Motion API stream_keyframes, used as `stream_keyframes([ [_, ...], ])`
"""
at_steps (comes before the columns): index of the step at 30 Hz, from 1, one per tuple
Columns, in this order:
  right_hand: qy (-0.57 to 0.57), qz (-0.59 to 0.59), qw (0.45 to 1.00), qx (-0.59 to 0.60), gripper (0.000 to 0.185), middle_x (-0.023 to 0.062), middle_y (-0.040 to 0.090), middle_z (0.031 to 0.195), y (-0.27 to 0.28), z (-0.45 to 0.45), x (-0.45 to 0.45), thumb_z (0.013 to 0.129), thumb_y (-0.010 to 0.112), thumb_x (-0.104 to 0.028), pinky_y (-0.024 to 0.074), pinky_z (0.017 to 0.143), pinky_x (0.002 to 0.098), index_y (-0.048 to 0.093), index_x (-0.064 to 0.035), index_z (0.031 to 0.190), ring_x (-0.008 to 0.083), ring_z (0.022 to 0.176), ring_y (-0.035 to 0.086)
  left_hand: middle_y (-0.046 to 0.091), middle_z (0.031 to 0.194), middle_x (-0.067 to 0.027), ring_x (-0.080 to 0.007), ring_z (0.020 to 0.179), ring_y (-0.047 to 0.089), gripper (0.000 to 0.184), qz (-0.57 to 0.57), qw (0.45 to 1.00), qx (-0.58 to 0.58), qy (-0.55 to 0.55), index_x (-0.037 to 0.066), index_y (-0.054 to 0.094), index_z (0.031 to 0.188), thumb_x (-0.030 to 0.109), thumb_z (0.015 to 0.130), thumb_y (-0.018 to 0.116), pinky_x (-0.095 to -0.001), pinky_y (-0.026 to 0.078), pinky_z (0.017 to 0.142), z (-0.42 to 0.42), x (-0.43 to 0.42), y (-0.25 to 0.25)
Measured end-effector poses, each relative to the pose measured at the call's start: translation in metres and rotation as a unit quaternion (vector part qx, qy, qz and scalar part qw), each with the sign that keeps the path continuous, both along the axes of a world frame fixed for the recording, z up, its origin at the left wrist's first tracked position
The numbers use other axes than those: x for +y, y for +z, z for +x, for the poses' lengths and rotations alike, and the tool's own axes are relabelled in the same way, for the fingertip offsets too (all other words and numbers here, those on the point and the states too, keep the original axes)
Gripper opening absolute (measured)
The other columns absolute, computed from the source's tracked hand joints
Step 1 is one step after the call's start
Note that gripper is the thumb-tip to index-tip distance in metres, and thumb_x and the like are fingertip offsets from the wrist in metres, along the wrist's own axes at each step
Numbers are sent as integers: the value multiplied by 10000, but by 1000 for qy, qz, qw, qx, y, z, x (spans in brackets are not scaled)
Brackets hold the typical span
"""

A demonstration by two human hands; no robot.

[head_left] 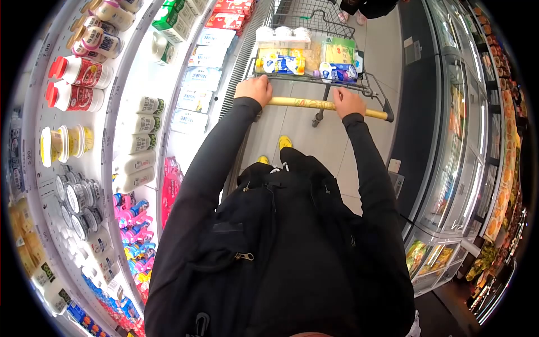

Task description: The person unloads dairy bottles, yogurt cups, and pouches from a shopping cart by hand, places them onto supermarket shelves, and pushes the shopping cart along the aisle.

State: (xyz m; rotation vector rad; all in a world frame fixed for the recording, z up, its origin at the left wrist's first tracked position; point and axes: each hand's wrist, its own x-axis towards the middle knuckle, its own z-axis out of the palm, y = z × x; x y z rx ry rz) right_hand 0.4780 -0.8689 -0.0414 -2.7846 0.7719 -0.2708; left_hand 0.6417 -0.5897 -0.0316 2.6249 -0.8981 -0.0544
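Observation:
My left hand [254,90] is wrapped round the left end of the yellow handle [303,103] of a shopping cart [292,16]. Towards the other end of that handle, my right hand [349,103] is closed on it too. Just beyond the handle, the cart holds a pack with white round tops [283,38], a yellow and blue package [281,63], a blue and white package [338,72] and a greenish-yellow package [339,50]. The fingertips of both hands curl out of sight around the bar.
Refrigerated shelves with white bottles [137,163], red-labelled bottles [78,98] and yellow tubs [66,143] run along the left. Glass-door freezers [449,163] line the right. A tiled floor [337,149] lies between. Another person in dark clothes [376,7] stands ahead of the cart.

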Motion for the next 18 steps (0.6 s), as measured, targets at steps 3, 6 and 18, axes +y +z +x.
stream_keyframes([
  [3,11,16,998,64,412,123,725,768,7,1,2,979,548,-533,529,649,517,726,-179,866,383,750,701,724,779,-138,-352,711,705,201,-1,1000,-2,-3,114,691,892,298,932,620,-497,558,682,1,3,-1],
  [6,8,42,991,127,434,101,761,899,15,0,6,975,518,-566,546,745,495,775,-218,1011,356,869,717,728,782,-136,-343,717,711,215,15,1000,2,-12,107,692,899,302,937,610,-481,563,686,-4,9,1],
  [18,10,69,979,193,553,57,761,831,5,-12,14,986,437,-660,531,761,449,772,-221,1017,299,845,726,734,759,-131,-342,690,720,287,20,998,-50,-33,111,723,875,338,955,567,-480,581,679,-20,30,-7],
])
